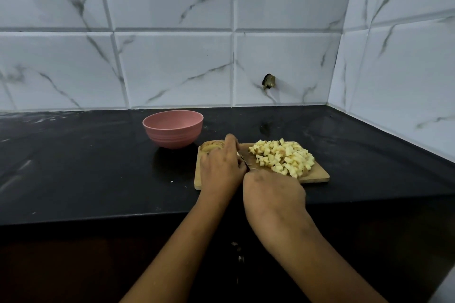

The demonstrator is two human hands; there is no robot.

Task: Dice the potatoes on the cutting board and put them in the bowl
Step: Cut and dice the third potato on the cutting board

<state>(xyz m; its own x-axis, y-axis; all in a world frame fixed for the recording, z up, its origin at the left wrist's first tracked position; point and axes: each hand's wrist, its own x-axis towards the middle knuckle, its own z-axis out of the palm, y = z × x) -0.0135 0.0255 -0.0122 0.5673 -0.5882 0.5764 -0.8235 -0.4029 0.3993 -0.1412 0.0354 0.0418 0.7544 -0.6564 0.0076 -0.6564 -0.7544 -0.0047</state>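
Both forearms are stretched over the near edge of the counter (pixel 98 179). The left hand (pixel 220 170) is arched, its fingers (pixel 230 141) curled down onto a potato (pixel 211 146). The right hand (pixel 273 192) is fisted around a knife (pixel 243 160), knuckles upward.

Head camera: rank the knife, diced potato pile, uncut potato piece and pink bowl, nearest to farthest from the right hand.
1. Knife: held in the right hand.
2. Diced potato pile: just beyond it, right side of the board.
3. Uncut potato piece: board's far left, under the left hand.
4. Pink bowl: off the board, back left.
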